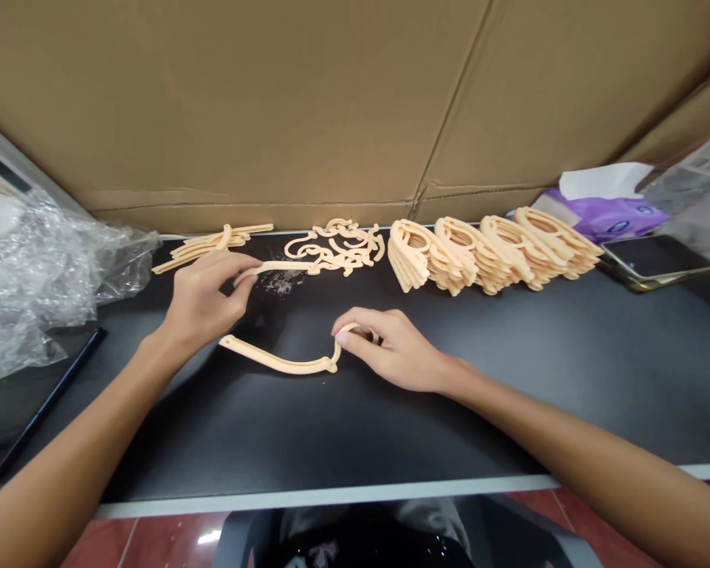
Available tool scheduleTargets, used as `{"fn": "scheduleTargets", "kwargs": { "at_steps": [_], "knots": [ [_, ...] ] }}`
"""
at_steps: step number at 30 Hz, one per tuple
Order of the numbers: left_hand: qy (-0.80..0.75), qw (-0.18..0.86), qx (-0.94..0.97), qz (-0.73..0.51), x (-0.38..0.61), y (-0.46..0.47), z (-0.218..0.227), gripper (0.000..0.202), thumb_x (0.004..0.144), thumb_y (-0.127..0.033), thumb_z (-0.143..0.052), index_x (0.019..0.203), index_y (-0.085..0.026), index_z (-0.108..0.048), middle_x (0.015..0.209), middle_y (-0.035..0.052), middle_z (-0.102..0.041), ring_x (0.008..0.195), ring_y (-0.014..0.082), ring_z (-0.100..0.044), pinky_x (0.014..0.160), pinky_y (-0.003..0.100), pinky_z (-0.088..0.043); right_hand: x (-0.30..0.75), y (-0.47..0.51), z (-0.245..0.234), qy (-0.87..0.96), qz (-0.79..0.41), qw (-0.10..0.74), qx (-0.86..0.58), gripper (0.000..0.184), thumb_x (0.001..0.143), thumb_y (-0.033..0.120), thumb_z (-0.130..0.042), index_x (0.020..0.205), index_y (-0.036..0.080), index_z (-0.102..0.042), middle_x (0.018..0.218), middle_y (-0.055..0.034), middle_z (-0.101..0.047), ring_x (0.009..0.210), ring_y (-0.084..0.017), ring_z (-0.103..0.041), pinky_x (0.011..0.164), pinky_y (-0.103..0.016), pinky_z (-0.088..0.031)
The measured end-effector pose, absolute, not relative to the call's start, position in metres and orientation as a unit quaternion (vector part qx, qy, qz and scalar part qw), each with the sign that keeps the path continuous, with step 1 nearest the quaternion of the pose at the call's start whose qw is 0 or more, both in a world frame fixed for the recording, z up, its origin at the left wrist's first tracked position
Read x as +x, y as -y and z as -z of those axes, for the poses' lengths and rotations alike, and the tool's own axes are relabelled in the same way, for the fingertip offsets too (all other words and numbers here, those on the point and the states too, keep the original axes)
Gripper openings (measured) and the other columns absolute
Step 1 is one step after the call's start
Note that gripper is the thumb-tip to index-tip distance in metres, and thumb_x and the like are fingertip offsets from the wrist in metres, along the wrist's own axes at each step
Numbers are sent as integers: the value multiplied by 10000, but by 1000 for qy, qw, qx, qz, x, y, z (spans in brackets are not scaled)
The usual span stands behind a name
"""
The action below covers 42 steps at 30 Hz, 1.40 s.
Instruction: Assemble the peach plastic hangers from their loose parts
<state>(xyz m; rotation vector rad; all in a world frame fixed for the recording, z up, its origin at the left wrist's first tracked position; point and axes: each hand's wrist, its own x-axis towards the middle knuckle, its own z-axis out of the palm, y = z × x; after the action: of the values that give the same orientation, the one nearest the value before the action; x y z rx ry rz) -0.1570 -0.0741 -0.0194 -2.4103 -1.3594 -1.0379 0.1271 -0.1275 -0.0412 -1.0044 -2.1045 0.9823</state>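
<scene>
My right hand (390, 347) pinches the hook end of a peach plastic hanger piece (278, 361) that lies on the black table (509, 379). My left hand (204, 300) pinches a thin straight peach strip (278, 268) reaching toward a loose tangle of curved peach pieces (337, 246) at the back. A few long straight strips (207, 243) lie left of that tangle. A row of stacked assembled hangers (491, 252) runs along the back right.
A cardboard wall (331, 102) stands behind the table. Crumpled clear plastic wrap (35, 268) sits at the left. A purple tissue pack (609, 209) and a dark phone or tray (656, 259) are at the far right. The table's white front edge (331, 495) is near me.
</scene>
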Motion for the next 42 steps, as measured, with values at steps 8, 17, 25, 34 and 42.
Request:
{"fn": "scheduleTargets", "kwargs": {
  "at_steps": [8, 17, 25, 34, 42],
  "knots": [
    [489, 45, -784, 381, -147, 87, 7, 112, 918, -278, -658, 978, -235, -741, 947, 5, -776, 892, 210, -722, 847, 370, -581, 127, 128, 41, 811, -342, 303, -364, 167, 981, 294, -528, 958, 187, -653, 662, 41, -624, 551, -85, -481, 599, -231, -383],
    [469, -341, -779, 239, -124, 102, 13, 220, 811, -387, -738, 880, -182, -776, 888, 36, -786, 834, 196, -734, 829, 296, -596, 122, 138, 42, 863, -139, 395, -282, 143, 983, 222, -537, 950, 158, -662, 1004, -123, -641, 925, -210, -558, 835, -388, -473],
    [331, -221, -889, 228, -119, 105, 12, 177, 948, -268, -624, 943, -212, -792, 1033, 48, -761, 996, 188, -684, 938, 319, -512, 124, 132, 43, 858, -211, 356, -304, 67, 973, 226, -601, 991, 169, -632, 978, -59, -687, 962, -193, -573, 851, -372, -437],
    [334, -269, -899, 91, -113, 125, -8, 184, 920, -376, -694, 959, -196, -692, 864, -13, -660, 719, 108, -589, 658, 210, -451, 120, 135, 43, 843, -188, 436, -252, 47, 949, 137, -625, 944, 144, -671, 775, -24, -688, 726, -140, -557, 719, -319, -439],
    [358, -226, -899, 113, -111, 129, 4, 83, 970, -232, -595, 1024, -203, -650, 894, -15, -651, 741, 109, -594, 667, 214, -426, 117, 139, 41, 829, -233, 448, -240, 54, 944, 142, -623, 947, 160, -674, 776, -34, -679, 719, -141, -577, 708, -300, -503]
  ]
}}
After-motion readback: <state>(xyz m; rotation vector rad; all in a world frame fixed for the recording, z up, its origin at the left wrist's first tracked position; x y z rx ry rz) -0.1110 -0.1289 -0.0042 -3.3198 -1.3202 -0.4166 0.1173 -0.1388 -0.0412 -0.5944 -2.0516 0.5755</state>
